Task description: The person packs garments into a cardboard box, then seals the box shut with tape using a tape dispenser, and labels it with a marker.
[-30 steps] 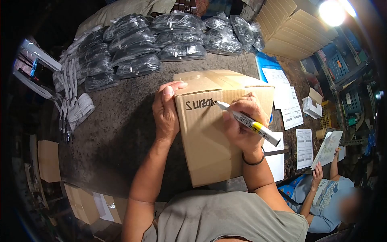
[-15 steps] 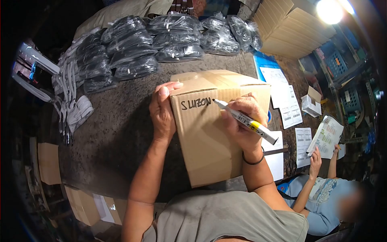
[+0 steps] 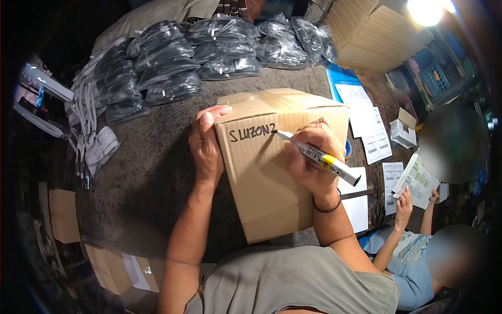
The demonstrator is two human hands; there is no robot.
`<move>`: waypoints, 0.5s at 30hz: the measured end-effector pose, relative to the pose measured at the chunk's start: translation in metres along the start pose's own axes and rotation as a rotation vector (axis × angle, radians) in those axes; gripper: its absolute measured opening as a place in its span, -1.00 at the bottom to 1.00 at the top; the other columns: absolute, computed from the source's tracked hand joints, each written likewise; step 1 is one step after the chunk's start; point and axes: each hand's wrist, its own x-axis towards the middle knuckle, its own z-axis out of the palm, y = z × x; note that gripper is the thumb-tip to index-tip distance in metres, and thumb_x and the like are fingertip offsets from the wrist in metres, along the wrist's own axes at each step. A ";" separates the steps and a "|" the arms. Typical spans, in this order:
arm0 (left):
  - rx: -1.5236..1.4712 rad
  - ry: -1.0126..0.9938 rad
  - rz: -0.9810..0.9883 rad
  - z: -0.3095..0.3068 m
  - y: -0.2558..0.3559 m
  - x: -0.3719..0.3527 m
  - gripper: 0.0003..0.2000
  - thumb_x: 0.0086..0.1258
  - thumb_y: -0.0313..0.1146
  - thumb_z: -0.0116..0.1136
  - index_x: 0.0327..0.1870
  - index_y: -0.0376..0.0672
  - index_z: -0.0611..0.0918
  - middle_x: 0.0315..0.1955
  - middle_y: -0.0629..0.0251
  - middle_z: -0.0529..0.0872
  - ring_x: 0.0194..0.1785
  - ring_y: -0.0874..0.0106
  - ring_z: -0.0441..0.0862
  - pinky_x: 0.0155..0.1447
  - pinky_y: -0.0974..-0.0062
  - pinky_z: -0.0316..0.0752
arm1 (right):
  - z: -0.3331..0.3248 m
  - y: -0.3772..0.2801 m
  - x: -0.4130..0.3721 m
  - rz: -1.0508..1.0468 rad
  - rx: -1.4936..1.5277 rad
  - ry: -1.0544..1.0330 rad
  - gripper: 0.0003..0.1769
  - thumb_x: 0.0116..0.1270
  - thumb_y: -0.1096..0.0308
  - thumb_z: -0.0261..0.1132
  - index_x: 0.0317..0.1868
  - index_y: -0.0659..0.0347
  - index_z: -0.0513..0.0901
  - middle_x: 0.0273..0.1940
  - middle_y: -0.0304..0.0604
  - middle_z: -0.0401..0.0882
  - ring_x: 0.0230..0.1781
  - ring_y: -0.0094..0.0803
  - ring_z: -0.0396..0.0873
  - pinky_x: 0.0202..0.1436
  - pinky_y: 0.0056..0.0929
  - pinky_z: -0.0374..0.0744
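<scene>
A cardboard box [image 3: 266, 193] stands tilted towards me on the dark worktable [image 3: 151, 167]. Its upper left edge is in the grip of my left hand [image 3: 206, 149], thumb on the near face and fingertips on the top. Pinched in my right hand [image 3: 314, 157] is a white marker [image 3: 341, 170] with a yellow band, its tip touching the box. Black lettering [image 3: 252, 133] along the upper part of that face reads "S LUZON 2", ending at the tip.
Plastic-wrapped black bundles [image 3: 170, 63] are stacked along the back. Grey-white straps [image 3: 99, 149] lie at the left. Printed sheets [image 3: 377, 141] and a small open carton [image 3: 402, 128] are on the right, where another person's hand [image 3: 402, 206] holds papers. A large open carton [image 3: 384, 39] stands behind.
A "2"-like mark has appeared after "S LUZON" at the marker's tip. My left hand keeps its grip on the box. The other person's papers have shifted slightly.
</scene>
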 end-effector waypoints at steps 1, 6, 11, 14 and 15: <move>-0.009 0.008 -0.055 -0.001 -0.001 0.000 -0.52 0.60 -0.07 -0.25 -0.17 -0.30 0.65 -0.15 0.18 0.67 -0.01 0.37 0.57 0.16 0.40 0.41 | 0.000 0.003 -0.001 0.019 0.053 0.017 -0.77 0.03 0.57 0.38 -0.30 0.24 0.52 -0.44 -0.16 0.58 -0.46 -0.39 0.50 -0.20 -0.38 0.48; 0.161 -0.034 -0.087 -0.011 -0.008 0.011 -0.41 0.47 0.15 -0.22 -0.06 -0.29 0.60 -0.20 0.22 0.66 -0.16 0.40 0.57 0.01 0.39 0.49 | -0.004 0.000 -0.013 0.298 0.274 0.104 -0.69 0.15 0.59 0.38 -0.09 0.24 0.57 -0.29 -0.21 0.59 -0.34 -0.54 0.51 -0.29 -0.56 0.49; -0.275 -0.049 -0.372 -0.025 -0.008 0.024 -0.39 0.59 0.04 -0.42 0.12 -0.36 0.55 0.02 0.09 0.64 0.01 0.26 0.60 0.21 0.32 0.47 | 0.018 0.011 -0.015 -0.057 0.163 0.380 -0.64 0.10 0.51 0.37 -0.04 0.12 0.64 -0.17 -0.14 0.58 -0.13 -0.22 0.55 -0.07 -0.31 0.57; -0.253 -0.040 -0.397 -0.028 -0.008 0.023 -0.41 0.59 0.03 -0.39 0.14 -0.34 0.54 0.02 0.10 0.63 0.01 0.27 0.60 0.20 0.33 0.48 | 0.011 0.009 -0.027 -0.018 0.200 0.433 -0.60 0.02 0.52 0.38 -0.06 0.06 0.64 -0.26 -0.20 0.49 -0.14 -0.26 0.50 -0.12 -0.37 0.56; -0.238 -0.032 -0.400 -0.029 -0.008 0.022 -0.42 0.58 0.02 -0.38 0.14 -0.33 0.53 0.02 0.10 0.63 0.01 0.28 0.61 0.19 0.34 0.49 | 0.010 0.011 -0.029 -0.013 0.201 0.430 -0.60 0.02 0.52 0.38 -0.06 0.06 0.64 -0.26 -0.20 0.49 -0.14 -0.26 0.50 -0.12 -0.37 0.56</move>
